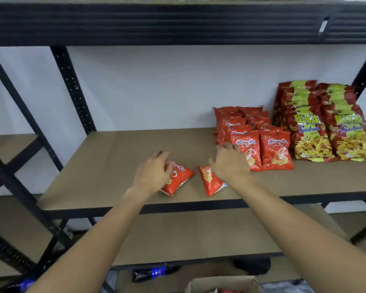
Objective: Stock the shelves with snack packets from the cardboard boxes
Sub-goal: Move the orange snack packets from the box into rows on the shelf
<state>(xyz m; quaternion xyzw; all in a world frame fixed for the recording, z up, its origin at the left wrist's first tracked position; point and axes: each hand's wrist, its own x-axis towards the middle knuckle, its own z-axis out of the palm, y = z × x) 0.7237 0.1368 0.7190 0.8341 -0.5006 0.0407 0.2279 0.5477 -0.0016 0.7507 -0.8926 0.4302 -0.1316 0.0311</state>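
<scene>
Now both hands are over the middle shelf (118, 166), each on a small orange packet lying flat near the front edge. The left hand (152, 174) covers the top of the left packet (178, 178), fingers loosely curled over it; whether they truly pinch it I cannot tell, since the hand is blurred. The right hand (228, 163) rests on the upper end of the right packet (211, 182), fingers bent down over it and reaching toward the orange rows (260, 144) just beside it.

I judge the step to be standing these two packets up and adding them to the rows. To do it well, grip each by its sealed top seam rather than the puffed middle, tip it upright with the print facing out, and slide it against the front packet so it leans back instead of toppling. The left packet sits apart from the rows and needs the longer carry.

Both packets are glossy film pillows, air-filled and slippery, with flat crimped ends; they taper to wedges as they lie. Further right stand the taller red-and-green seafood bags (330, 132), in two files against the white wall (156, 87). The shelf is matt brown board on a black steel frame (72, 85). A box (224, 284), open-topped, shows at the bottom edge, below the arms.
</scene>
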